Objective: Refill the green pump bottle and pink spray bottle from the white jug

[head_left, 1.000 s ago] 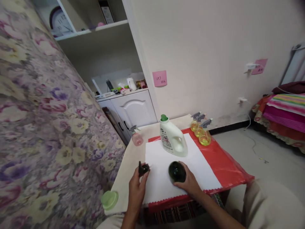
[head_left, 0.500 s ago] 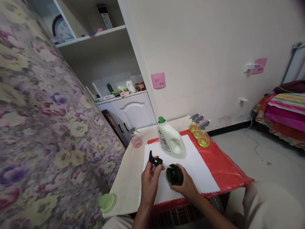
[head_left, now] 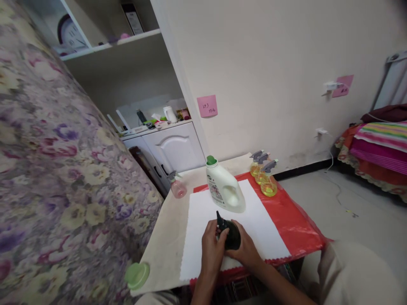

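My right hand (head_left: 246, 250) is wrapped around the side of a dark green bottle (head_left: 233, 237) above the white sheet. In my left hand (head_left: 212, 245) is a black pump head (head_left: 221, 222), gripped between thumb and fingers at the bottle's mouth. The pump's tube no longer shows; whether the collar is threaded on I cannot tell. Just beyond my hands stands a large pale green detergent jug (head_left: 224, 186) with a green spout insert in its open neck. A green cap (head_left: 137, 275) lies at the table's near left corner.
A pink spray bottle (head_left: 178, 188) stands at the left back. Several spray bottles with yellow liquid (head_left: 269, 186) stand at the right back. White paper (head_left: 267, 237) and red plastic sheeting (head_left: 295, 224) cover part of the table. A floral curtain (head_left: 79, 190) hangs at left.
My left hand has moved right and brought the pump head onto the bottle's mouth, its tube now out of sight. The view has shifted slightly.
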